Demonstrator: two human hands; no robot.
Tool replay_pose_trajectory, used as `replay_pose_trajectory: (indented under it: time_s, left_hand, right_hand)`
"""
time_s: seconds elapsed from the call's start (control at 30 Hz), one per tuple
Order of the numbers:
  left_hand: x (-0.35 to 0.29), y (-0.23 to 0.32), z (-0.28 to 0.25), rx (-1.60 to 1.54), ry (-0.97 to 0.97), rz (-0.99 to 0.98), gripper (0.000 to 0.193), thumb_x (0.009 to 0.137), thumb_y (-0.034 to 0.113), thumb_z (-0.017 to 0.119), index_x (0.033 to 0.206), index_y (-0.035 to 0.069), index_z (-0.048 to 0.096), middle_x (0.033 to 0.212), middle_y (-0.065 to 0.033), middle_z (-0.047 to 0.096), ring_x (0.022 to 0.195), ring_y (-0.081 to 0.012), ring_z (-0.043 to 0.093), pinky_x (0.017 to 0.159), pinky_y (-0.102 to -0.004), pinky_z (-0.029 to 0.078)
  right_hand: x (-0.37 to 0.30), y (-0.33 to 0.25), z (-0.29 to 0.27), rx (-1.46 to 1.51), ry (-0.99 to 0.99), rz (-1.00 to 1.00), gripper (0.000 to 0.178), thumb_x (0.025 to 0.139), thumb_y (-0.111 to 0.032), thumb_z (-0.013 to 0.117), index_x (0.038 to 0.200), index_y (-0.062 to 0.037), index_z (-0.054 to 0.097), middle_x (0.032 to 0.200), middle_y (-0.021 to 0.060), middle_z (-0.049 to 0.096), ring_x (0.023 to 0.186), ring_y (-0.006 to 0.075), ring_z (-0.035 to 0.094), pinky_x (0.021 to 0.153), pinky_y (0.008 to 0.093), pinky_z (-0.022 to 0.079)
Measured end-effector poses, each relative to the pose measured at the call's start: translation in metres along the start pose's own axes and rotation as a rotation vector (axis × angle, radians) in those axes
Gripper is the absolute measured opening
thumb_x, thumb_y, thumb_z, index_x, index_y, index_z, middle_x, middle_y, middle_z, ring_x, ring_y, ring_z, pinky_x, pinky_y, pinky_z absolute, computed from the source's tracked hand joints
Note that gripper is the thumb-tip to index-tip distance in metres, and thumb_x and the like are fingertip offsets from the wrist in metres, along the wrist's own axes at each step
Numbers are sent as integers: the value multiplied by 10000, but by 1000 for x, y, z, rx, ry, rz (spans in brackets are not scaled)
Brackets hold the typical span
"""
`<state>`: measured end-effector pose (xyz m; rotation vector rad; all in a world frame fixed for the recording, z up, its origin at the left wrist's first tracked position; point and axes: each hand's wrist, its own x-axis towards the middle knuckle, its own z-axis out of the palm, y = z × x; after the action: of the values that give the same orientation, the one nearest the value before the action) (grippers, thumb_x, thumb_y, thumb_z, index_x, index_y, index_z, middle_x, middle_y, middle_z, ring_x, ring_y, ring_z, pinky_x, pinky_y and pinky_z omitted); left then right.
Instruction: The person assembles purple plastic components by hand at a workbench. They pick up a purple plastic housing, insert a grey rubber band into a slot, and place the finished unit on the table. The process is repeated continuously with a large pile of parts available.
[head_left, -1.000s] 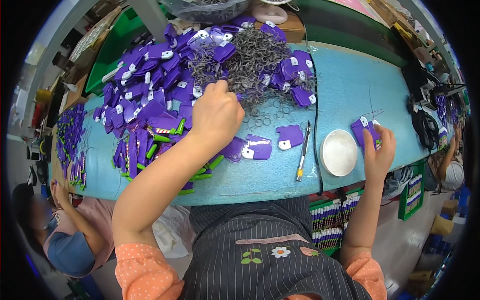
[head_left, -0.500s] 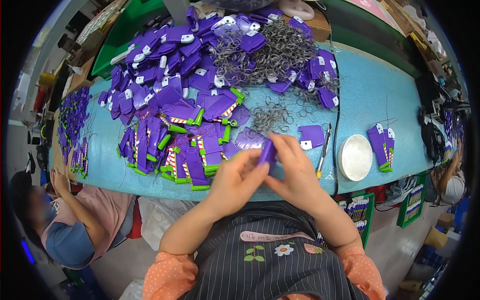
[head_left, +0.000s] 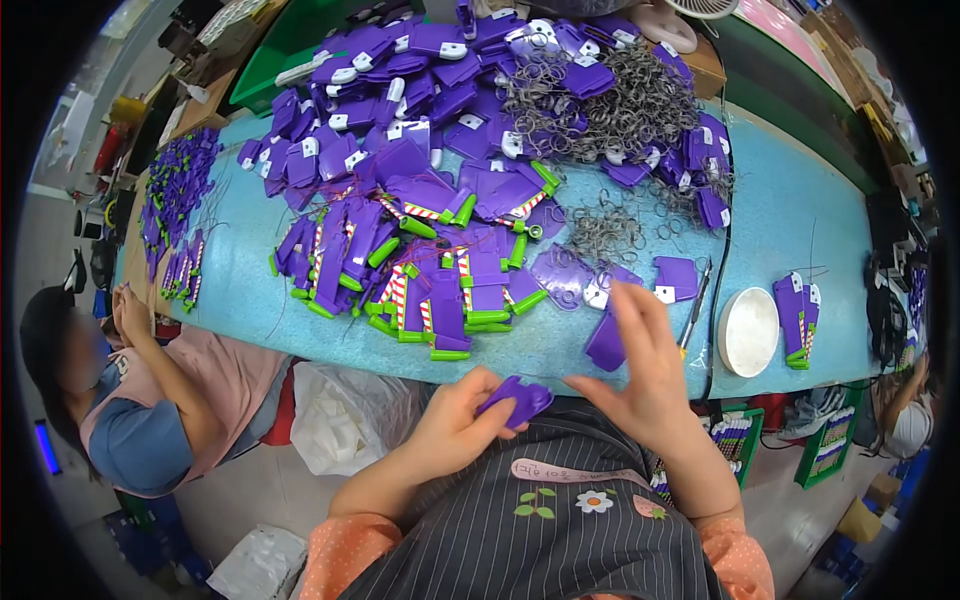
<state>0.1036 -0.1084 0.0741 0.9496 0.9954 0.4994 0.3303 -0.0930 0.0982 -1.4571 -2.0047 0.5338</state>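
Note:
My left hand (head_left: 455, 425) is closed on a small purple plastic part (head_left: 522, 400), low over the apron at the table's front edge. To its right, my right hand (head_left: 645, 375) is open, thumb and fingers spread, with nothing held. A flat purple piece (head_left: 604, 342) lies by its fingers on the table edge. Just beyond sit loose wire rings (head_left: 605, 235) and a translucent purple piece (head_left: 560, 275). Another purple piece with a white corner (head_left: 676, 278) rests next to a thin pen-like tool (head_left: 697, 305).
Purple pieces with green ends and striped strips (head_left: 400, 270) heap at left centre. Behind are purple-and-white parts (head_left: 400, 80) and a mound of metal rings (head_left: 630, 105). A white bowl (head_left: 748, 333) stands right of a black cable (head_left: 722, 300). A co-worker (head_left: 150, 400) sits at left.
My hands, close together before around a purple part, have separated. The left has drawn down toward the apron with a purple part; the right has opened. The whole view has shifted.

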Motion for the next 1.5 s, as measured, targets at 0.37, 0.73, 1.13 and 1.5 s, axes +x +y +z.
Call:
replay_pose_trajectory:
  time_s: [0.37,0.73,1.13,1.5]
  left_hand:
    - [24,38,-36,-74,251,488,350,957,162,406,1240,-41,375,1282,-232,470,1089,-281,562,896,-366,475]
    - [30,28,38,-553,29,354,326,990,234,339,1255,44,343,1108,-208,569,933,-291,627,777,-391,535]
    - [8,5,26,-384,-315,-195,291,950,153,485,1194,-5,469,1051,-97,603,890,-150,623,788,-276,513]
    - [6,12,26,-311,-87,332,333,969,79,382,1282,-30,351,1184,-149,548,1036,-210,582,899,-328,469]
  right_hand:
    - [36,-13,20,99,-104,-216,311,723,-138,715,949,-7,546,923,123,541,699,255,568,605,315,473]
    - [-53,-13,8,1376,-90,295,257,864,7,522,1108,37,449,1132,155,469,956,243,579,813,367,495]
    - [10,-11,5,1124,30,566,320,947,-124,468,1203,61,511,1115,151,598,867,189,612,789,314,497]
    - [-12,-34,8,-19,298,-101,259,679,6,687,936,8,653,566,47,463,434,187,447,394,300,338]
